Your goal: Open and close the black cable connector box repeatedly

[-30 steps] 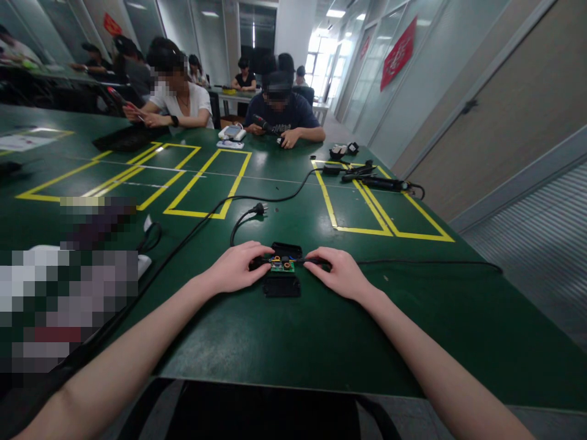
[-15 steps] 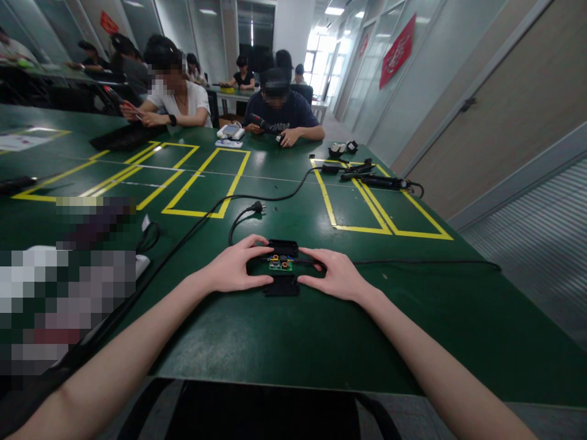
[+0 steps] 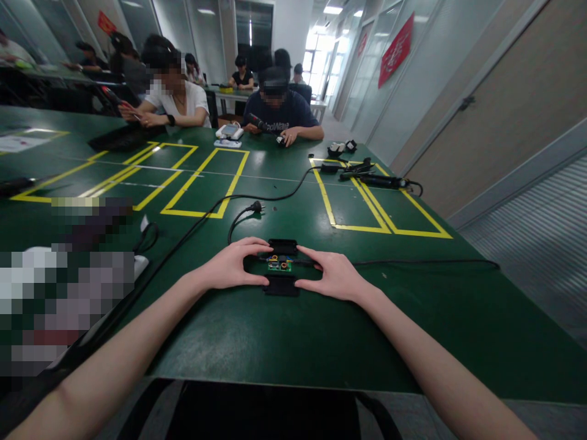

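Observation:
A small green circuit board (image 3: 279, 266) with copper-wound coils lies on the table between two black plastic case halves. The far case half (image 3: 283, 245) is behind the board, and the near case half (image 3: 281, 286) is in front of it. My left hand (image 3: 227, 265) spans their left ends, fingertips at the far half and thumb at the near one. Mirroring it, my right hand (image 3: 338, 275) reaches the right ends with thumb and forefinger spread apart. A black cable (image 3: 422, 263) runs from the board under my right hand to the right.
Beyond my left hand lies a black plug (image 3: 257, 208) on a short cord. A long black cable (image 3: 243, 196) crosses the green table (image 3: 321, 360). A black hair-iron-like tool (image 3: 383, 181) sits at the far right. Two people work across the table.
My left thumb has shifted slightly left along the near case half, and my right hand has also eased a little. The board and case halves stay in place.

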The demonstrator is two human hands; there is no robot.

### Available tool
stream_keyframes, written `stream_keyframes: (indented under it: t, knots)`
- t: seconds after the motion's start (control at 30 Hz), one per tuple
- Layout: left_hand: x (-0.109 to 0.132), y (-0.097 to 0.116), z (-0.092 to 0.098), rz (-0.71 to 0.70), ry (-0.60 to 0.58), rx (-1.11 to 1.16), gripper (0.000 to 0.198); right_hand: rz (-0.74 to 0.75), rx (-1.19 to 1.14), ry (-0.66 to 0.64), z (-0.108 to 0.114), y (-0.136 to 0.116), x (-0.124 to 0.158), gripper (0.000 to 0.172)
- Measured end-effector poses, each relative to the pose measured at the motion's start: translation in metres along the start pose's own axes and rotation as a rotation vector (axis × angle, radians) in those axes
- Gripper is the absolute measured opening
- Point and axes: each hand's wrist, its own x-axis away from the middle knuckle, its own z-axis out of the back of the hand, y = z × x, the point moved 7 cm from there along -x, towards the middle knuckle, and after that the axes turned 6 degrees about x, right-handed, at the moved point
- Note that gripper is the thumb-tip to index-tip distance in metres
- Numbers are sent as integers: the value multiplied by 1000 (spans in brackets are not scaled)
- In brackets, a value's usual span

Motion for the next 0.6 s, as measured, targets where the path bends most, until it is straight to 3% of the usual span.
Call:
stream_keyframes:
  t: [0.3, 0.53, 0.6]
  knots:
    - [1, -2, -1, 6, 34, -5, 60, 19, -68, -4, 2, 2, 1, 81]
    - [-2, 2, 5, -15, 86, -65, 22, -44, -61, 49, 9, 9, 0, 21]
    - [-3, 0, 7, 0, 93, -89, 17, -42, -46, 61, 11, 12, -1, 14]
